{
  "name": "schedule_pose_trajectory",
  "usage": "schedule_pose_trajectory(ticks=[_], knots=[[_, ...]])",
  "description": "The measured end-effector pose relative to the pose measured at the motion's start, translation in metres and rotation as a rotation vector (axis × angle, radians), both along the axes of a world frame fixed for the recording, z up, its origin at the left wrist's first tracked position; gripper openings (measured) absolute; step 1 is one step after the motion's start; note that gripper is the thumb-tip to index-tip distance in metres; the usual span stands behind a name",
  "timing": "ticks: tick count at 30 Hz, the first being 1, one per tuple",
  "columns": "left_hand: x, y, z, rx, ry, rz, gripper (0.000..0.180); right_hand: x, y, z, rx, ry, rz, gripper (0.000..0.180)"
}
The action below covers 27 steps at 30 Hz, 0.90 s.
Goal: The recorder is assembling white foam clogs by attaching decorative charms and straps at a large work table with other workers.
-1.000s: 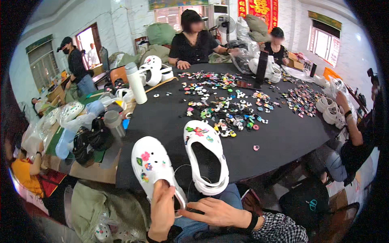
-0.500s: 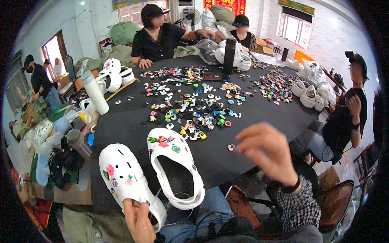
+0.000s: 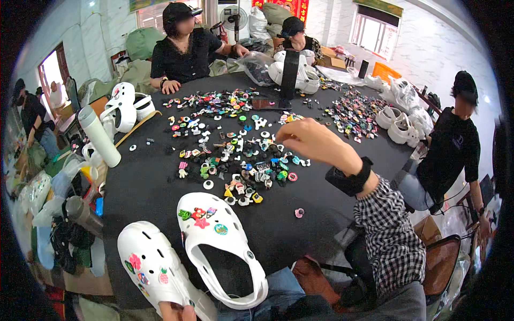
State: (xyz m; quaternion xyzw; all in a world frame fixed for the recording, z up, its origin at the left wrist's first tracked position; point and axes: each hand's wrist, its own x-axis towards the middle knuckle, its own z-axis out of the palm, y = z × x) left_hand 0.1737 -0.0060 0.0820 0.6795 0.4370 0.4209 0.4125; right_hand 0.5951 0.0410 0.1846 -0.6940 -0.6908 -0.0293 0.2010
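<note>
Right, down at the lower edge we have the left fingers, clamped on the heel end of a white clog, with its toe pointing up and away from them. A pink flower, a green leaf and a pineapple charm dot its upper, all beyond those fingers. And just to the right of the grip, here's a second white clog, its opening facing up, wearing a red star and a round teal badge!

Over to the right fingers now: bent downward, hanging over the right-hand side of the nearer charm heap. Their tips are hard to make out, so whether they are together or apart, or hold a charm, I cannot tell. A black wristband and a checked sleeve follow behind them.

One pink charm sits alone on the dark counter, on the near side of the right fingers. Past them, to the right, spreads another charm heap; straight beyond stands a black upright box. Well to their left, there's a white tumbler, leaning in this bent view, with more white clogs just behind. And across the counter, far beyond both sets of fingers, a person in black rests a hand at the edge!
</note>
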Motion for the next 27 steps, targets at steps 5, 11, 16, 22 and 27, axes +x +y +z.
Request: schedule_pose_trajectory(ticks=[5,11,16,22,27], knots=[[-0.020,0.002,-0.030,0.433,0.373,-0.067,0.021,0.018,0.043,-0.017,-0.065,-0.206,-0.125,0.021],[-0.008,0.002,-0.009,0.118,0.154,-0.042,0.032,0.039,0.068,-0.071,-0.169,-0.152,-0.213,0.018],[-0.012,0.001,-0.019,0.114,0.209,0.016,0.039,0.053,0.062,-0.087,-0.174,-0.048,-0.268,0.015],[-0.015,-0.001,-0.020,0.001,0.170,-0.023,0.041,0.061,0.035,-0.089,-0.169,0.256,-0.114,0.021],[-0.017,-0.004,-0.020,-0.041,0.210,-0.002,0.044,0.056,0.032,-0.092,-0.095,0.141,-0.086,0.022]])
